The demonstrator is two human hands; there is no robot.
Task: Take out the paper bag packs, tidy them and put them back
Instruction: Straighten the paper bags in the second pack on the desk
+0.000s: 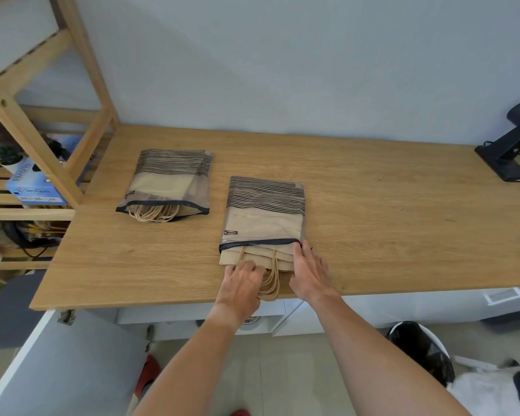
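Two packs of brown paper bags in clear sleeves with black stripes lie flat on the wooden table [373,223]. The near pack [264,214] has its bags sticking out of the sleeve's open end toward me, their twine handles hanging over the table's front edge. My left hand [243,282] is closed on the protruding bags at their lower left. My right hand [311,273] lies flat, fingers at the sleeve's right corner and the bags' right edge. The far pack [168,184] lies to the left, untouched, handles showing at its open end.
A wooden shelf unit [42,139] stands at the left with a blue box [33,187] and a small plant. A black stand [508,154] sits at the table's back right. Below the table are an open white cabinet door [57,364] and a lined bin [421,352].
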